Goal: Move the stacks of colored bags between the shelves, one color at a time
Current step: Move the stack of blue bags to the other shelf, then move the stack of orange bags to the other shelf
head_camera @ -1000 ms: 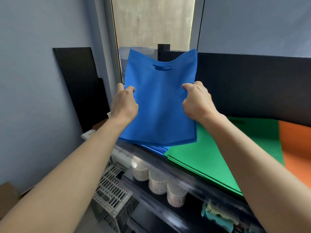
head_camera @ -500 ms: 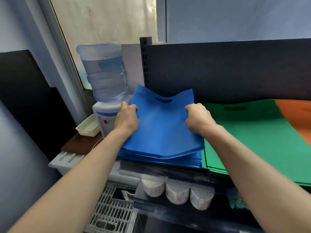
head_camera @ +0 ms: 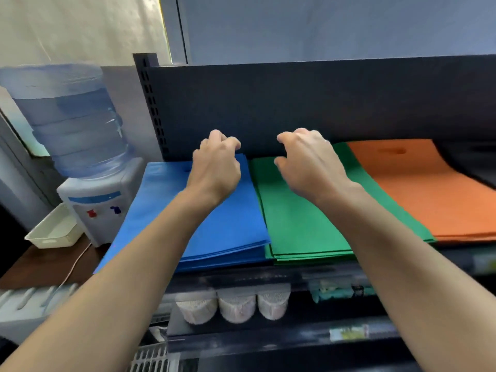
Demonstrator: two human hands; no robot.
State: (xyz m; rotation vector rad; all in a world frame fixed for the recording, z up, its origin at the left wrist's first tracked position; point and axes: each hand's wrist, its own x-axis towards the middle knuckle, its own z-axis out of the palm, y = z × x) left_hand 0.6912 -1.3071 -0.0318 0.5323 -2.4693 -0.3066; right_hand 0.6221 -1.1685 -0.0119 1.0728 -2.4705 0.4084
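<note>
A stack of blue bags (head_camera: 230, 224) lies flat at the left end of the dark shelf (head_camera: 241, 275). Beside it lies a stack of green bags (head_camera: 298, 224), and to the right of that a stack of orange bags (head_camera: 418, 189). My left hand (head_camera: 216, 167) hovers over the far part of the blue stack with loosely curled fingers and holds nothing. Over the far edge of the green stack my right hand (head_camera: 308, 162) hangs the same way, empty.
The shelf's dark back panel (head_camera: 295, 103) rises just behind the hands. A water dispenser (head_camera: 88, 167) and a white tray (head_camera: 53, 229) stand to the left of the shelf. Three white jars (head_camera: 233, 304) sit on the lower shelf; a white crate (head_camera: 153, 358) is below.
The blue stack came down from upright in both hands to flat on the shelf. Both hands have let go of it and lifted toward the back.
</note>
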